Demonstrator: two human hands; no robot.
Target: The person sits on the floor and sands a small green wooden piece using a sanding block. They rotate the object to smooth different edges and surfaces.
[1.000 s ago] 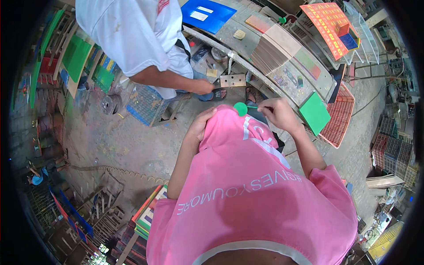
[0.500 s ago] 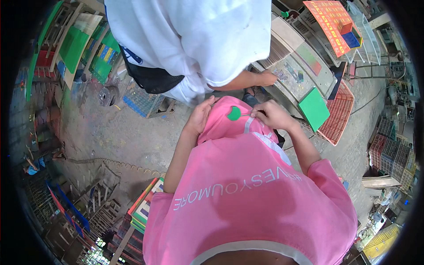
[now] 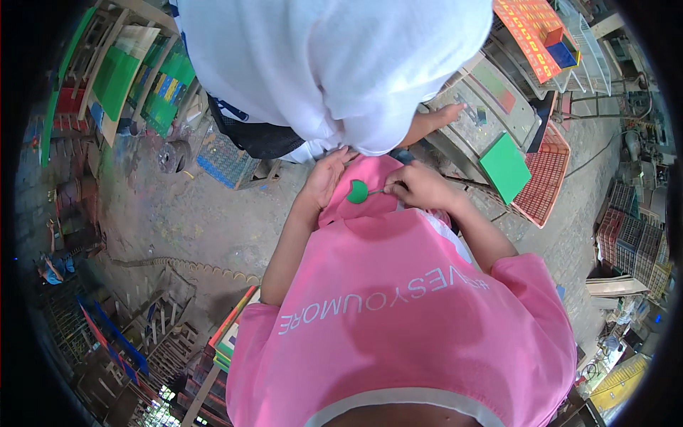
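Closer leans white-shirted person; right hand grip clamps green-tipped tool, pointing left

You have no packages or screens around you. The nearest thing to a sign is an orange-red rectangular board with rows of small marks at the far right end of the workbench, a blue block beside it.

Pink short-sleeved T-shirt with white lettering, bare forearms
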